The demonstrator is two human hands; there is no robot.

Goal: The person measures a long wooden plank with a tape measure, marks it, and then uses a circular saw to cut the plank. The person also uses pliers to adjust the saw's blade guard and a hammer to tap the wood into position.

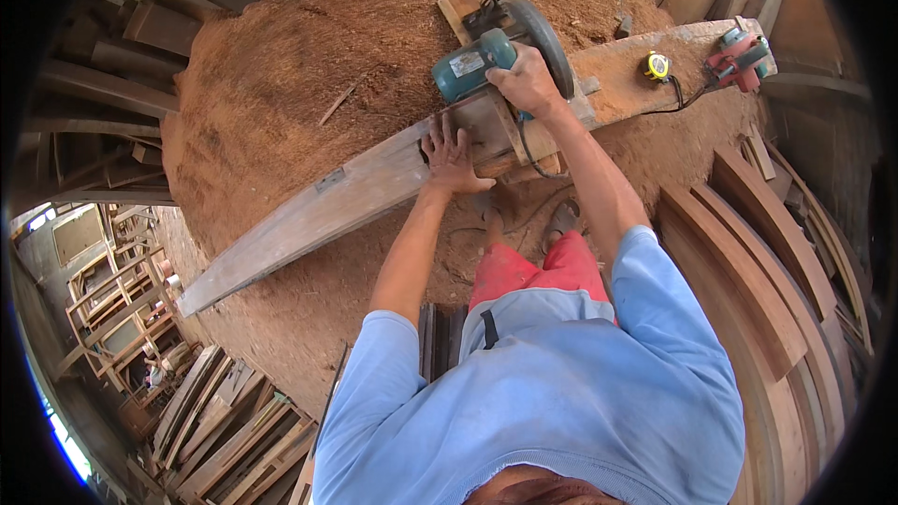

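Note:
My right hand [529, 84] is wrapped around the handle of a teal circular saw [465, 68]. The saw has a large dark round guard on its right side, and its blade's cutting edge is hidden from here. It rests over a long wooden plank [327, 201] that narrows toward the lower left. Just left of the saw, my left hand [451, 159] lies on the plank with fingers spread, and it holds nothing. A black cord hangs beneath my right forearm.
On the board to the right lie a yellow tape measure [657, 65] and a red corded power tool [736, 61]. Beyond the plank rises a big sawdust heap [281, 103]. Curved timbers [748, 262] are stacked at right, and wood strips [234, 421] lie at lower left.

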